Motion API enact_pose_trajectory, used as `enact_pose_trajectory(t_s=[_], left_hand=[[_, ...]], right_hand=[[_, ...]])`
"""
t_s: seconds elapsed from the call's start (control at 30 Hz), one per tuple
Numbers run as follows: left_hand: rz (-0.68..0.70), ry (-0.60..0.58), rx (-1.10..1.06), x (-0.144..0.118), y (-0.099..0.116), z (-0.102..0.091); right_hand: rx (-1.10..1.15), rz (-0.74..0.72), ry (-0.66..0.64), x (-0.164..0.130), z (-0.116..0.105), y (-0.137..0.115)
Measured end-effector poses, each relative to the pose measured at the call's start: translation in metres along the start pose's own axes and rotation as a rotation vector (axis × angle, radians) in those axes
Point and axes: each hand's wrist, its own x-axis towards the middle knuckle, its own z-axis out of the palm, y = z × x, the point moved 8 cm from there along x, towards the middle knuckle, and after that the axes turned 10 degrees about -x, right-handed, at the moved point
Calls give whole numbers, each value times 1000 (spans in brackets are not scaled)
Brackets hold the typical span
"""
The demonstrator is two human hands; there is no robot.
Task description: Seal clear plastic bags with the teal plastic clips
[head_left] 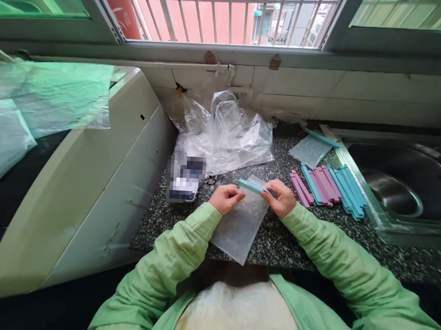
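Note:
A frosted clear plastic bag (239, 230) hangs toward me over the front of the dark speckled counter. Across its upper edge lies a light-blue bag clip (250, 187), whose jaws I cannot make out as locked or loose. My left hand (226, 199) is closed, pinching the bag just below the clip's left end. My right hand (281, 198) is also closed, its thumb and fingers gripping the clip's right end with the bag's edge. To the right lie several loose clips, purple (322, 185) and light blue (347, 191), side by side.
Behind my hands sits a crumpled clear plastic sheet (225, 135), with a blurred-out phone-like object (186, 179) at its left front. Another bag (310, 151) with a blue clip rests by the steel sink (380, 225). A pale appliance (118, 199) borders the left.

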Motion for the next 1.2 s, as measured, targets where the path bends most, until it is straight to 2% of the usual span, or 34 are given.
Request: enact_pose_trajectory(t_s=[0.13, 0.4, 0.6, 0.77, 1.07, 1.2], left_hand=[[-29, 7, -24, 2, 1, 2], [-247, -42, -206, -3, -15, 9], [-288, -54, -166, -5, -11, 8], [-328, -68, -134, -7, -18, 9], [-315, -54, -172, -3, -19, 12], [-326, -74, -184, -4, -18, 13]], right_hand=[[-43, 26, 29, 1, -2, 2], [-15, 14, -11, 1, 2, 2], [-15, 10, 39, 2, -6, 3], [-62, 41, 108, 3, -19, 11], [-120, 73, 219, 2, -31, 13], [-128, 85, 178, 4, -28, 16]])
